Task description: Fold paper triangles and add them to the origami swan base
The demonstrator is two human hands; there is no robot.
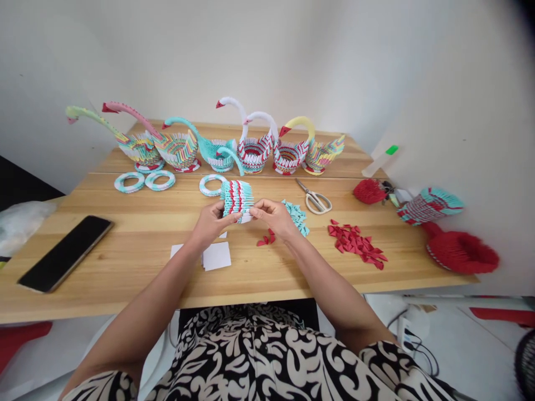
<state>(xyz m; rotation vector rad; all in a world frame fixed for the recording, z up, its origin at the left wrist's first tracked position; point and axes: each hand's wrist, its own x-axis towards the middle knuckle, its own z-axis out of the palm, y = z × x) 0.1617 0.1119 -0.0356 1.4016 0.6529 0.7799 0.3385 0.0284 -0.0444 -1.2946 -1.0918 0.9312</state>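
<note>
Near the middle of the wooden table, a piece of folded paper units (237,196) in turquoise, red and white is held up off the surface. My left hand (212,223) grips its left and lower side, with the thumb across the bottom edge. At its lower right, my right hand (273,216) has thumb and fingertips pinched at the white edge; whether a separate small unit is between them is too small to tell. Turquoise paper pieces (296,217) lie just beyond my right hand. A few red pieces (266,239) are beneath it.
Several paper swans (179,147) line the table's back. Paper rings (160,180), scissors (314,199), white cards (216,256) and a phone (67,253) lie around. To the right are a red pile (358,243), a red paper basket (462,252) and a turquoise-edged piece (430,206).
</note>
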